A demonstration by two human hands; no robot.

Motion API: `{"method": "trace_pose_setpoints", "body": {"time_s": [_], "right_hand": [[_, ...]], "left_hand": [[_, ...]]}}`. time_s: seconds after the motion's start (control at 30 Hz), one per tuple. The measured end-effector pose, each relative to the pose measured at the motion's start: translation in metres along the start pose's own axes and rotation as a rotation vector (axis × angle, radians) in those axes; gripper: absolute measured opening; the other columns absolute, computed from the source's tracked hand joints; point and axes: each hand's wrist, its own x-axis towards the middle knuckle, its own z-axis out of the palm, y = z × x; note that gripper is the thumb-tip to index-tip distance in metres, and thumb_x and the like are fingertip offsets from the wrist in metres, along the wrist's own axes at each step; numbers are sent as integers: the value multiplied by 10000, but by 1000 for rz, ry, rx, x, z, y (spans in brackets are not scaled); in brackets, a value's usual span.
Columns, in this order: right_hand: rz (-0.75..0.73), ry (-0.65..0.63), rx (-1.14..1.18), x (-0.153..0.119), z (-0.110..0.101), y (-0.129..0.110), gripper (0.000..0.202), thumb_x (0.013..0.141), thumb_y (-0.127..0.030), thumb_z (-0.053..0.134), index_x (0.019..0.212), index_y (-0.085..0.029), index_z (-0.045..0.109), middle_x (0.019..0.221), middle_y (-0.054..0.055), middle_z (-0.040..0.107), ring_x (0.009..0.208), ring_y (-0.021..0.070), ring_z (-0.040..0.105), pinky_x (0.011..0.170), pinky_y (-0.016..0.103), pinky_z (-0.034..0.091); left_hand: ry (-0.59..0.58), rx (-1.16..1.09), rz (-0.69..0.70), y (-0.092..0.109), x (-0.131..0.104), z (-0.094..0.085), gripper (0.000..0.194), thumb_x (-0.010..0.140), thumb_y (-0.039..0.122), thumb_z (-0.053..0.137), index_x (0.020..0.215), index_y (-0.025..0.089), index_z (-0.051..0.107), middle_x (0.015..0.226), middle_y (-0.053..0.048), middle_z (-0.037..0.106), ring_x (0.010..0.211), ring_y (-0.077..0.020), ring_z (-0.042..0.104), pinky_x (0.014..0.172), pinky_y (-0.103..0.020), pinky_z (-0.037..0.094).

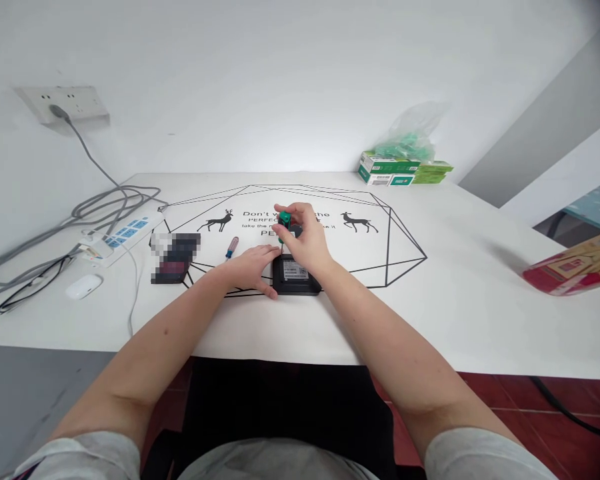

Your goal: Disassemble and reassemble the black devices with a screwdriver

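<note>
A flat black device [296, 285] with a white printed label lies on the table in front of me. My right hand [305, 237] is closed around the green handle of a screwdriver [285, 217]. The tool stands upright, its shaft pointing down at the far left part of the device; my hand hides some of the device's far side, and the tip is too small to make out. Along the device's left edge, my left hand [253, 268] holds it, thumb at the near corner and fingers at the far one. A second screwdriver [232, 248] with a translucent handle lies left of that hand.
A pixelated dark object [177, 259] lies at left. Beyond it are a power strip [125, 237], coiled grey cable [95, 203], glasses [35, 283] and a white earbud case [84, 286]. Green-white boxes [389, 167] stand at the back right; a red-and-tan package [575, 267] lies far right.
</note>
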Motion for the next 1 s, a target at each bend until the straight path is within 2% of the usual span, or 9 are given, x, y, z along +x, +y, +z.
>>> {"method": "trace_pose_setpoints", "body": {"time_s": [0.17, 0.33, 0.43, 0.57, 0.67, 0.77, 0.87, 0.93, 1.0], "right_hand": [[-28, -47, -20, 0, -2, 3, 283, 1052, -289, 547, 1335, -303, 549, 1439, 115, 740, 1156, 248, 757, 1015, 513, 620], [-235, 55, -138, 4, -5, 3, 327, 1044, -199, 446, 1267, -298, 664, 1350, 109, 678, 1303, 281, 651, 1110, 551, 568], [-265, 128, -187, 5, -4, 3, 377, 1034, -149, 424, 1199, -327, 712, 1207, 86, 614, 1161, 263, 647, 1051, 535, 576], [-288, 156, -176, 4, -3, 0, 402, 1018, -101, 407, 1158, -318, 715, 1041, 64, 565, 1009, 241, 630, 949, 494, 589], [-273, 153, -147, 4, -3, -3, 327, 1032, -142, 427, 1152, -286, 695, 1064, 69, 600, 1036, 235, 640, 943, 476, 596], [-178, 130, -152, 4, -2, -4, 135, 1031, -306, 587, 1144, -272, 653, 1106, 72, 647, 1009, 229, 648, 841, 425, 619], [-93, 115, -122, 5, 0, -2, 282, 910, -373, 780, 1114, -273, 614, 1104, 53, 667, 941, 212, 658, 764, 391, 627], [-68, 115, -105, 6, 1, -1, 319, 876, -347, 805, 1116, -273, 608, 1087, 44, 690, 921, 210, 675, 793, 407, 637], [-60, 102, -105, 5, 1, -1, 313, 894, -314, 767, 1159, -275, 605, 1110, 53, 730, 943, 219, 702, 848, 435, 643]], "left_hand": [[-1, 2, 9, 1, -1, -1, 1283, 764, 875, 783, 1732, 178, 313, 1791, -242, 335, 1657, -455, 297, 1338, -561, 258], [-11, 21, -11, 0, -1, 0, 1285, 774, 866, 780, 1746, 187, 284, 1806, -221, 324, 1662, -460, 288, 1338, -561, 257], [-11, 29, -17, 0, -1, -1, 1283, 768, 846, 800, 1748, 201, 282, 1807, -204, 333, 1665, -455, 290, 1339, -552, 262], [-16, 30, -29, 0, 0, 0, 1276, 771, 835, 807, 1743, 188, 291, 1816, -210, 309, 1673, -449, 274, 1348, -540, 248], [-17, 32, -35, -1, 0, 1, 1287, 762, 831, 817, 1739, 177, 295, 1818, -218, 298, 1676, -454, 263, 1350, -543, 241], [-2, 22, -17, -3, 0, 2, 1279, 762, 830, 821, 1739, 187, 302, 1806, -218, 323, 1667, -453, 285, 1344, -551, 254], [8, 7, 3, -4, 1, 2, 1277, 764, 838, 815, 1734, 174, 316, 1794, -237, 335, 1656, -462, 306, 1340, -567, 265], [10, 3, 4, -4, 1, 2, 1289, 753, 848, 818, 1732, 171, 322, 1792, -242, 338, 1654, -471, 306, 1340, -575, 263], [2, 0, -6, -4, 1, 2, 1303, 745, 857, 820, 1734, 171, 321, 1796, -242, 328, 1660, -474, 292, 1343, -576, 259]]}}
